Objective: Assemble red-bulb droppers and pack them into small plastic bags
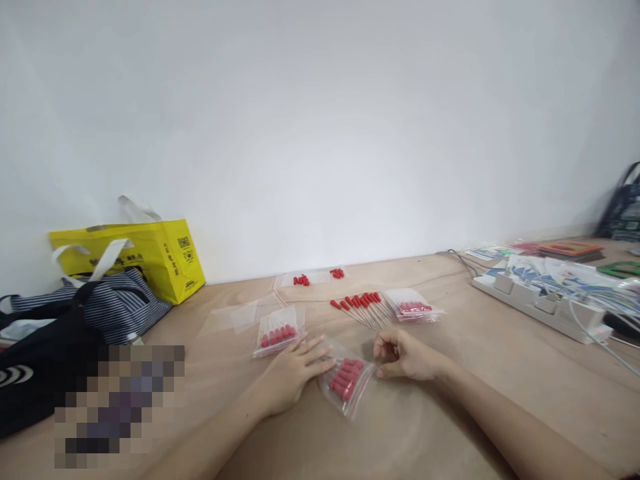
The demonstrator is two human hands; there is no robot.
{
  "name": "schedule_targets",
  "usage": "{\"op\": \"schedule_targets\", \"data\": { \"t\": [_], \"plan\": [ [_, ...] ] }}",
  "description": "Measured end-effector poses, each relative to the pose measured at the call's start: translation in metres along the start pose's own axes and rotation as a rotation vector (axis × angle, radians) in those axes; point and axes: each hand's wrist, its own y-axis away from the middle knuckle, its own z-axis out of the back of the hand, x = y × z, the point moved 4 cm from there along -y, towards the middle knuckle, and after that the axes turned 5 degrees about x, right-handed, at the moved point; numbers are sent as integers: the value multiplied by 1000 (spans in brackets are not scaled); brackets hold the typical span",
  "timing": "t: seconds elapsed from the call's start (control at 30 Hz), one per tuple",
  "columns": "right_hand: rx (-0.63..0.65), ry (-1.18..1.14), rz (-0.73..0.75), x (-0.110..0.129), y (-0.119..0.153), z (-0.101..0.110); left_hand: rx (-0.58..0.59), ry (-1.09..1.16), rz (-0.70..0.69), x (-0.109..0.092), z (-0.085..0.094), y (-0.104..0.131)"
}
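A clear zip bag (347,380) holding several red-tipped sticks lies tilted on the table between my hands. My left hand (295,373) rests flat with its fingers spread, the fingertips at the bag's left edge. Just right of the bag, my right hand (403,357) has curled fingers, with the thumb near the bag's upper right corner; nothing shows between them. Behind my left hand is another filled bag (277,332). Loose red-tipped sticks (363,307) are fanned out beyond my right hand, and a stack of filled bags (413,305) sits beside them.
More red-tipped pieces (301,281) lie near the wall. Flat clear bags (245,316) are at the left. A yellow bag (177,260) and a striped bag (133,303) stand far left. A power strip (540,310) with cables is at the right.
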Motion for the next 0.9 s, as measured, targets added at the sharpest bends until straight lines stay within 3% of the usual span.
{"op": "schedule_targets", "data": {
  "t": [0.13,0.2,0.43,0.7,0.9],
  "plan": [
    [59,191,131,11,3,-9,-364,50,176,12,-3,1],
    [36,279,172,16,1,-18,-441,98,163,8,-5,8],
    [-130,414,255,24,-11,-41,-401,9,-45,-11,-6,24],
    [-77,456,290,21,-9,-33,-373,-254,-126,-5,-11,18],
    [-116,584,345,17,-13,-43,-387,-346,-144,-1,-17,13]
  ]
}}
